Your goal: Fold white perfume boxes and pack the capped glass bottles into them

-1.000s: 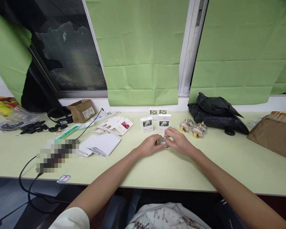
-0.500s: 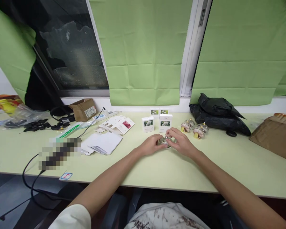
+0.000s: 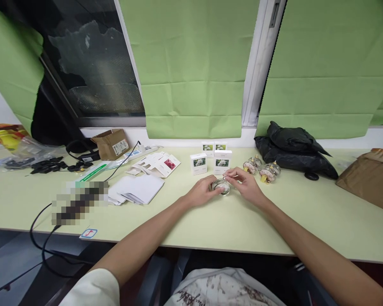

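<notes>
My left hand point(image 3: 203, 191) is curled round the side of a round clear container point(image 3: 222, 187), low over the table in front of me. The container has a shiny rim, and something pale shows inside it. My right hand point(image 3: 245, 185) is closed in a pinch just above its right side, on a small clear piece point(image 3: 225, 177) too small to make out fully. Behind my hands stand small white boxes with flower pictures, the front right box point(image 3: 222, 161) being the closest. Right of them lie two round ornaments with gold tips, the nearer ornament point(image 3: 270, 172) beside a black bag.
Black plastic bags point(image 3: 295, 151) and a brown parcel point(image 3: 368, 180) lie on the right. To the left are white sheets point(image 3: 143, 188), flattened cartons point(image 3: 161, 164), an open cardboard box point(image 3: 111, 144) and a blurred-out dark device with cables point(image 3: 81, 204). The table's front edge runs before me.
My right hand has drawn slightly up and right from the container's top, with the small clear piece in its fingers. The container's round opening shows more. My left hand stays round it.
</notes>
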The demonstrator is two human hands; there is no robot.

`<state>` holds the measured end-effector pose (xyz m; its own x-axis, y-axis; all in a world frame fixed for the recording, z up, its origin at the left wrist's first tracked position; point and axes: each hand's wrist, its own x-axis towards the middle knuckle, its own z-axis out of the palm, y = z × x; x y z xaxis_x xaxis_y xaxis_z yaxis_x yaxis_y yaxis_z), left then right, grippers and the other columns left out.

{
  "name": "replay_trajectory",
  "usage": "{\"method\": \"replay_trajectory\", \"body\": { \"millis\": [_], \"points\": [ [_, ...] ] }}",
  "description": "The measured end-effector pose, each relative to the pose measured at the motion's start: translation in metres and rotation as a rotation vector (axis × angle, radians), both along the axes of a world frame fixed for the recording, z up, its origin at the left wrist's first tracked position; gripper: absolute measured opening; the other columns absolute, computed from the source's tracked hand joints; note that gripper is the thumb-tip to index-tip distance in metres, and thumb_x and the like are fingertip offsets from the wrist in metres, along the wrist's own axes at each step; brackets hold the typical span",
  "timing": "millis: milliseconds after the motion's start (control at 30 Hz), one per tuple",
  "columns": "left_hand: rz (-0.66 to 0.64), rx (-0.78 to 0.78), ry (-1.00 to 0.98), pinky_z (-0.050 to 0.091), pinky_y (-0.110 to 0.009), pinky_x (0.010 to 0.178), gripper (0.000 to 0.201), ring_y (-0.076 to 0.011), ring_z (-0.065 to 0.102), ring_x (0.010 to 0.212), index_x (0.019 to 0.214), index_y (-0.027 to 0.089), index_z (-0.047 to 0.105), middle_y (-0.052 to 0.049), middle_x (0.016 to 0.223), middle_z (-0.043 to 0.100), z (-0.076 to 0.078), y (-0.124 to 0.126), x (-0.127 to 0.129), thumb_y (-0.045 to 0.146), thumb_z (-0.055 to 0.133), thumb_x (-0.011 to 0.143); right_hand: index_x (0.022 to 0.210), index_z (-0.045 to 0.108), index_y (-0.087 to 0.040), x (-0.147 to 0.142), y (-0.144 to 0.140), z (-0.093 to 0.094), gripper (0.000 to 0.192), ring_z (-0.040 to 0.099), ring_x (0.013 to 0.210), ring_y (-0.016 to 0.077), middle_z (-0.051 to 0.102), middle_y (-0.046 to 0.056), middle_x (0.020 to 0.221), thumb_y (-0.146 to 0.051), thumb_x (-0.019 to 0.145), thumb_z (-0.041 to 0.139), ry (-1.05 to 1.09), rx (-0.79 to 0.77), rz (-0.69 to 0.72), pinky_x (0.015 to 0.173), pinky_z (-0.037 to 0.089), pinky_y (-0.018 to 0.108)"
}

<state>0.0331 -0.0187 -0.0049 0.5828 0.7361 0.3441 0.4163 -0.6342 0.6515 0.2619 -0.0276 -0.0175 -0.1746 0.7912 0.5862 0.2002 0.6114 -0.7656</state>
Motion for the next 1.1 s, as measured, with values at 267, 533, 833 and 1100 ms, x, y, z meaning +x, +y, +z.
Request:
{"method": "replay_trajectory", "body": {
  "millis": [267,533,833,1100],
  "points": [
    [0.04,0.094,-0.015,0.039,-0.03,0.074,0.034,-0.0167,0.053,0.08,0.088,0.02,0.057,-0.001,0.087,0.058,-0.002,-0.001,0.0,0.051,0.057,0.101,0.089,0.069,-0.023,0.005,0.002,-0.003,0.023,0.07,0.109,0.0245,0.075,0.008,0.111,-0.045,0.097,0.069,-0.017,-0.024,-0.026,0.089,0.056,0.039],
    [0.042,0.119,0.034,0.039,-0.03,0.074,0.03,-0.0177,0.054,0.083,0.09,0.021,0.057,-0.001,0.091,0.059,-0.005,0.001,-0.002,0.049,0.057,0.101,0.088,0.07,-0.023,0.006,-0.001,-0.003,0.02,0.069,0.105,0.0245,0.074,0.008,0.108,-0.04,0.097,0.067,-0.087,-0.024,-0.032,0.086,0.055,0.037],
    [0.015,0.088,0.032,0.038,-0.03,0.074,0.035,-0.0176,0.053,0.082,0.089,0.02,0.053,-0.001,0.09,0.056,-0.006,0.005,-0.003,0.052,0.056,0.102,0.087,0.07,-0.025,0.005,-0.003,0.001,0.018,0.067,0.103,0.0257,0.072,0.008,0.103,-0.034,0.1,0.063,-0.136,0.065,-0.013,0.084,0.053,0.039],
    [-0.019,0.06,0.005,0.041,-0.031,0.079,0.035,-0.0194,0.054,0.087,0.098,0.019,0.06,-0.003,0.094,0.06,-0.007,0.01,-0.002,0.053,0.055,0.103,0.095,0.066,-0.025,-0.002,-0.01,0.01,0.015,0.066,0.099,0.0232,0.068,0.007,0.106,-0.022,0.104,0.053,-0.289,0.205,-0.04,0.087,0.05,0.038]
  ]
}}
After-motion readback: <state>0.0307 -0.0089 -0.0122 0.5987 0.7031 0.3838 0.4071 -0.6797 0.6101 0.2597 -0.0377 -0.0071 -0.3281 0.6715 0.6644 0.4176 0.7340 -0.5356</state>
